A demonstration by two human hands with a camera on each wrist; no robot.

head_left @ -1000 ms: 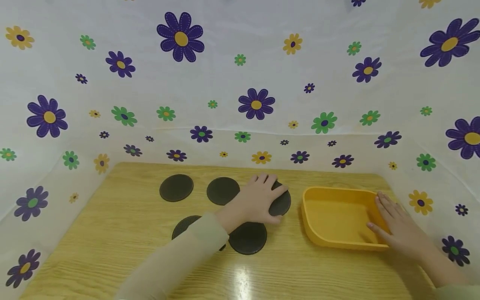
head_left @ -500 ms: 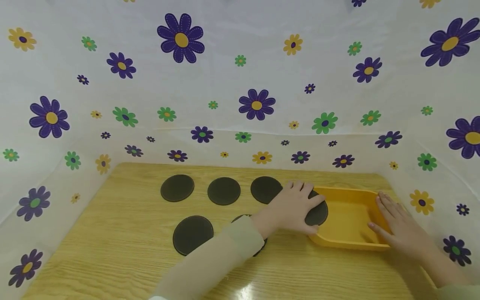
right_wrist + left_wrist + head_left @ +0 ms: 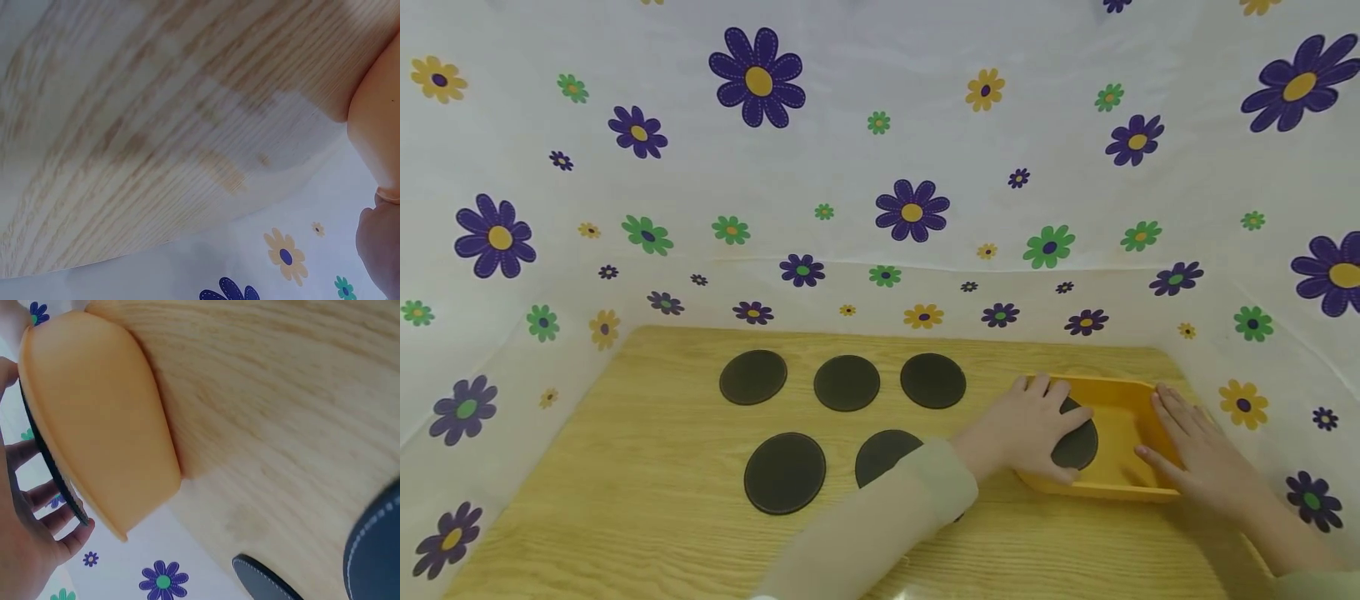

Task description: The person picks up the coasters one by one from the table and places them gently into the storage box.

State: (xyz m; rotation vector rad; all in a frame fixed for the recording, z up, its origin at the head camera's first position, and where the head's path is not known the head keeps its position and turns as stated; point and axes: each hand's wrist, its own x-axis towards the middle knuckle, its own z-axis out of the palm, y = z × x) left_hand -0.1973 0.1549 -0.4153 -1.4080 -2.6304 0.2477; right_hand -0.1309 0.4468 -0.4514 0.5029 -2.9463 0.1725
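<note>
In the head view my left hand (image 3: 1033, 429) holds a round black coaster (image 3: 1078, 443) by its edges, fingers spread across it. The coaster is over the left part of a yellow tray (image 3: 1122, 437). From the left wrist it shows as a thin dark disc (image 3: 50, 453) along the tray's rim, its edge between thumb and fingers. My right hand (image 3: 1206, 458) rests on the tray's right rim, fingers fairly straight and thumb on the inner side. In the right wrist view, part of that hand (image 3: 381, 244) touches the tray's rim.
Three black coasters lie in a back row, including a left one (image 3: 753, 377) and a right one (image 3: 933, 381). Two more lie in front, a left one (image 3: 785, 473) and another (image 3: 883, 457) partly under my left sleeve. Flowered cloth (image 3: 820, 167) surrounds the wooden table (image 3: 625, 500).
My left hand has lifted a coaster from the table's middle and carried it right, over the tray. The coasters it covered before now show. My right hand has stayed at the tray's rim.
</note>
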